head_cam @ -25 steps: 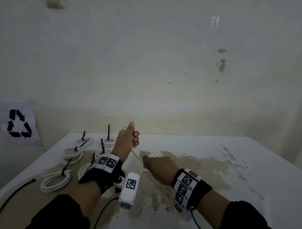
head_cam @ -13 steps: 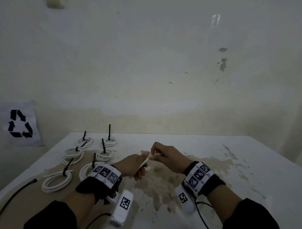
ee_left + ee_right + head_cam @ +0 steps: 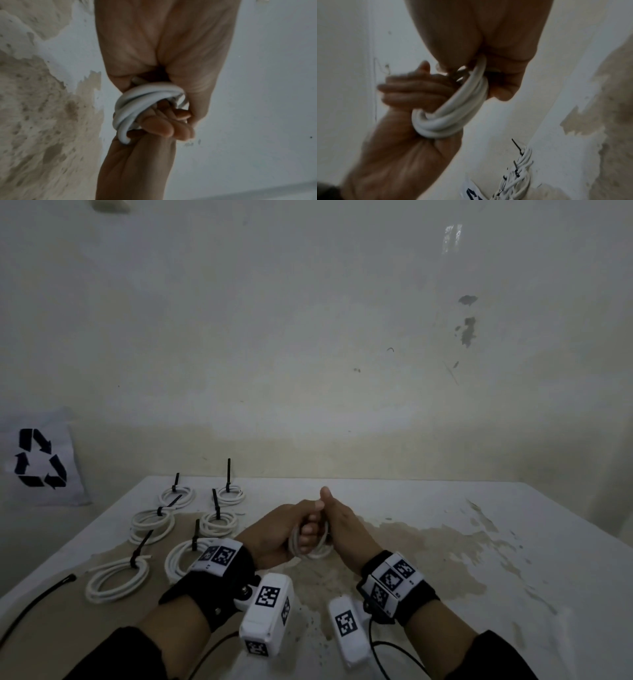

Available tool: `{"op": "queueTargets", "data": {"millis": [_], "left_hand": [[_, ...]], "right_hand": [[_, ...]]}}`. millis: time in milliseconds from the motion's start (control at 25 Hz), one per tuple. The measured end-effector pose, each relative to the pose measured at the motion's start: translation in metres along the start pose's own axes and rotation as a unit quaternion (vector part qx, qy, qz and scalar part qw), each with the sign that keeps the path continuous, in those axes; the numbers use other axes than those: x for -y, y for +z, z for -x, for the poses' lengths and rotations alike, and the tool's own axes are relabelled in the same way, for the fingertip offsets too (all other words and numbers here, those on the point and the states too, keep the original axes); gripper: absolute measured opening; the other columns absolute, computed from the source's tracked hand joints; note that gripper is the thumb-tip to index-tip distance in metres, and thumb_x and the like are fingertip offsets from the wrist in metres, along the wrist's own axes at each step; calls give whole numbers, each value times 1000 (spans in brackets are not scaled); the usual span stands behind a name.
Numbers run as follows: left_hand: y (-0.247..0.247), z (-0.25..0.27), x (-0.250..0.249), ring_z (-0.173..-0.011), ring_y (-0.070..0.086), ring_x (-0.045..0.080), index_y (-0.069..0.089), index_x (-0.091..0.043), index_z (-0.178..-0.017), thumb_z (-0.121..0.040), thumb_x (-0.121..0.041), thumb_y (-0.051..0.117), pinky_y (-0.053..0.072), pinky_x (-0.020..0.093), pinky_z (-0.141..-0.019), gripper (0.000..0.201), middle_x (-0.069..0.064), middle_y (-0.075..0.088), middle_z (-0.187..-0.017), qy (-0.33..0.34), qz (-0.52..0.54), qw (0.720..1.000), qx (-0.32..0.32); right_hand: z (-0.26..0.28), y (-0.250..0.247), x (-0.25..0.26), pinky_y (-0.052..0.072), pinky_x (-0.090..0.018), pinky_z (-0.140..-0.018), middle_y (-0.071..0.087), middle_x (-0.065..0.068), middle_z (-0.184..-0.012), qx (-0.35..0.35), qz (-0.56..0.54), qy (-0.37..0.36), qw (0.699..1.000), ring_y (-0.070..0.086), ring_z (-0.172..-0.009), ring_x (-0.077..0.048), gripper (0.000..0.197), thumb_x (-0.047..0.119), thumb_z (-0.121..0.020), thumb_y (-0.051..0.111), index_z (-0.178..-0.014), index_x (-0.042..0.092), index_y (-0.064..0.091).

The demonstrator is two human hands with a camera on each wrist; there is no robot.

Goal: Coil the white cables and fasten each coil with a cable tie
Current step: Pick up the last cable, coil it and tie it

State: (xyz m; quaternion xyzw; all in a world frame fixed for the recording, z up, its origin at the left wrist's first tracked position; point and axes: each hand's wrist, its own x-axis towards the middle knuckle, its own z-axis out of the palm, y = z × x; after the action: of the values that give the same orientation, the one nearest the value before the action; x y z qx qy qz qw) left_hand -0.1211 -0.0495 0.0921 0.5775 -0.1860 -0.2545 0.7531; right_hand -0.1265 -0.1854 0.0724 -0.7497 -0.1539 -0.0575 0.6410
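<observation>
Holding a coil [image 3: 310, 546] of white cable between them, both hands meet above the table [image 3: 445, 508], near its middle. Left hand [image 3: 274, 534]: fingers curled through the coil's centre, loops wrapped round them. Right hand [image 3: 346, 525]: closed on the coil's right side, thumb raised, touching the left thumb. Left wrist view: several loops bunched against curled fingertips [image 3: 159, 128], one cable end poking out below. Right wrist view: coil [image 3: 453, 115] spans from right palm to left fist.

Six tied coils [image 3: 118, 577] lie in two rows on the table's left part, each with a black tie [image 3: 140, 546] sticking up. Black wire [image 3: 34, 604] at left edge. Recycling sign [image 3: 39, 458] on wall.
</observation>
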Motion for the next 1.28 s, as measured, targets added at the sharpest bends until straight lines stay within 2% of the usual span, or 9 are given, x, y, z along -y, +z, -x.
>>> {"op": "queueTargets", "data": {"millis": [120,280,440,560,680,840,960,1120,1280], "left_hand": [[5,-1,-2,-46,49,13,52,-8,-62,-93,-31,55,43,21,-51,39,3,54,-53,51,-68,993,-85],[-1,2,7,-48,54,12,55,-10,-61,-94,-40,52,42,20,-54,44,3,57,-54,123,-285,931,-193],[-4,-3,18,-49,46,16,56,-6,-60,-92,-32,59,43,26,-54,41,2,50,-50,106,-115,955,-254],[-5,0,18,-40,44,8,59,-4,-68,-89,-30,62,43,18,-43,33,-2,46,-47,74,53,968,-234],[-8,11,9,-31,32,3,51,-7,-74,-94,-36,49,36,14,-36,35,-7,34,-42,42,157,979,-120],[-19,25,0,-27,27,7,46,-10,-61,-92,-57,33,33,20,-34,58,-6,27,-34,-17,186,982,7],[-28,24,9,-29,27,8,48,-11,-52,-99,-47,28,31,20,-38,63,-4,29,-35,-25,165,985,-45],[-39,29,19,-41,41,9,54,-7,-70,-102,-32,32,41,26,-62,47,-2,45,-48,0,90,991,-95],[-43,36,20,-36,29,7,51,-8,-73,-102,-32,33,37,23,-47,42,-6,34,-45,33,90,983,-155]], "right_hand": [[-11,3,1,42,-28,-55,51,-1,-50,-74,49,-14,996,50,-49,-15,61,55,-95,29,-56,11,48],[-15,5,5,35,-30,-56,38,1,-49,-117,202,-52,971,40,-47,-15,57,43,-101,30,-52,14,35],[-17,9,8,38,-28,-56,41,8,-39,-99,101,46,989,43,-39,-10,57,53,-93,46,-47,19,42],[-11,9,9,35,-24,-51,38,7,-37,-46,-20,143,988,39,-36,-9,58,61,-87,49,-45,20,48],[-8,13,9,41,-24,-49,36,1,-42,5,-162,142,977,45,-41,-14,58,59,-85,50,-45,18,56],[-6,23,2,27,-22,-44,29,5,-39,60,-231,128,963,31,-36,-9,58,59,-87,46,-58,12,62],[-11,31,0,18,-21,-40,27,5,-39,58,-184,143,971,23,-34,-9,55,58,-89,48,-64,9,50],[-23,47,-4,24,-23,-43,31,-3,-45,-57,3,144,988,27,-36,-15,52,37,-98,43,-52,12,36],[-30,68,-3,22,-22,-43,31,3,-35,-72,-20,152,986,27,-32,-15,44,21,-97,37,-55,11,33]]}}
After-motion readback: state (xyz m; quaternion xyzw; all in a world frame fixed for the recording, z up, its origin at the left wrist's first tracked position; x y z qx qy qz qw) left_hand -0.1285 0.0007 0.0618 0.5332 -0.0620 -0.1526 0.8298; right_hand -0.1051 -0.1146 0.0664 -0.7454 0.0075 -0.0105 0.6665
